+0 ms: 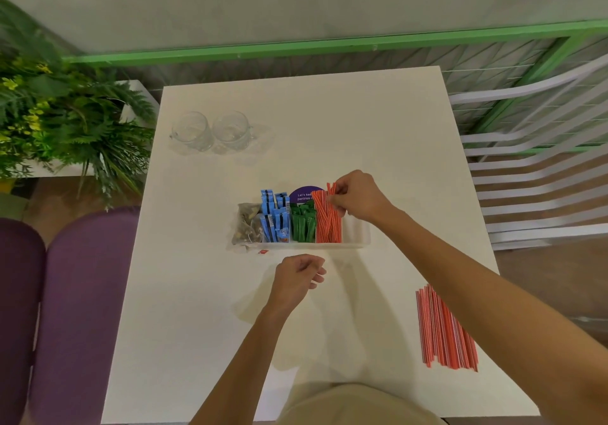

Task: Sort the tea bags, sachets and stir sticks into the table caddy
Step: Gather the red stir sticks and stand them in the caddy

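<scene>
A clear table caddy (357,239) sits mid-table. From left to right it holds tea bags (245,224), blue sachets (274,215), green sachets (304,222) and red-and-white striped stir sticks (327,219). My right hand (357,197) is over the caddy's right part, fingers pinched on the top ends of the stir sticks standing in it. My left hand (297,280) hovers just in front of the caddy, fingers curled with nothing in them. A loose pile of stir sticks (445,329) lies on the table at the near right, partly under my right forearm.
Two clear glass mugs (212,132) stand at the far left of the white table (362,122). A purple round sign (304,194) shows behind the caddy. A small red tag (263,252) lies at the caddy's front. Plants, purple chairs left; white chair right.
</scene>
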A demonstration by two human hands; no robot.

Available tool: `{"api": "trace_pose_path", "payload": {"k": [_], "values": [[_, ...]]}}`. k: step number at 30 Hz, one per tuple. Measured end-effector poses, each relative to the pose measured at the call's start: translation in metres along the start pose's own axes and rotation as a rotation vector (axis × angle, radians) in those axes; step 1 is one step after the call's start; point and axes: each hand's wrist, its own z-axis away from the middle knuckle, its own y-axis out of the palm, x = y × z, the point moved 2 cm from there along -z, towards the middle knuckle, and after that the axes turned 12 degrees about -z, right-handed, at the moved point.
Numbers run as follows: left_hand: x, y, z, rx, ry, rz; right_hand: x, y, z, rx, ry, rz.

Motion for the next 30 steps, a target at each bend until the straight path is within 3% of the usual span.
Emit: {"api": "trace_pose_path", "payload": {"k": [8,19,30], "values": [[0.003,0.002,0.005,0.032,-0.013,-0.017,-0.016,0.017,0.005,0.066,0.088,0.027],[0.008,0.013,0.013,0.061,-0.007,-0.036,-0.008,-0.024,0.034,-0.057,-0.084,-0.125],[0.011,0.07,0.038,0.133,-0.027,-0.109,-0.114,-0.091,0.122,-0.19,0.151,-0.194]]}}
